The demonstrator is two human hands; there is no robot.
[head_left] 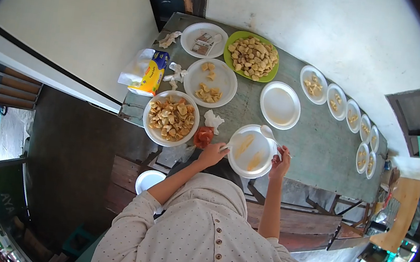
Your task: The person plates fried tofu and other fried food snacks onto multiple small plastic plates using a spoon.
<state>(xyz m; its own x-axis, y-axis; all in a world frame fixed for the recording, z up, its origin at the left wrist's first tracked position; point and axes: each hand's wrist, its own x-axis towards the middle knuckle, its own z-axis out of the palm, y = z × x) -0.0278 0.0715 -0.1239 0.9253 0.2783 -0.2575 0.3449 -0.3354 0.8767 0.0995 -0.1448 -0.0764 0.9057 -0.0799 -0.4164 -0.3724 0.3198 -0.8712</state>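
Plate [252, 150], white and smeared with pale brown streaks, is set at the near edge of the counter [321, 156]. Its left rim is met by the fingertips of the left hand [213, 154]; whether the rim is pinched cannot be told. White spoon [267, 132] is clamped in the fingers of the right hand [280, 162], its bowl held at the plate's far right rim. Toward the near left corner, a red bundle [203, 137] and a heaped plate [171, 143] of curled chips are seen. Farther in, a blank white plate [280, 105] and a plate of fewer chips [192, 80] are laid out; a yellow packet [152, 75] is stood by the left edge. Along the far edge, a green plate [227, 55] is piled with pale pieces, and seven small plates [306, 74] are lined toward the right end.
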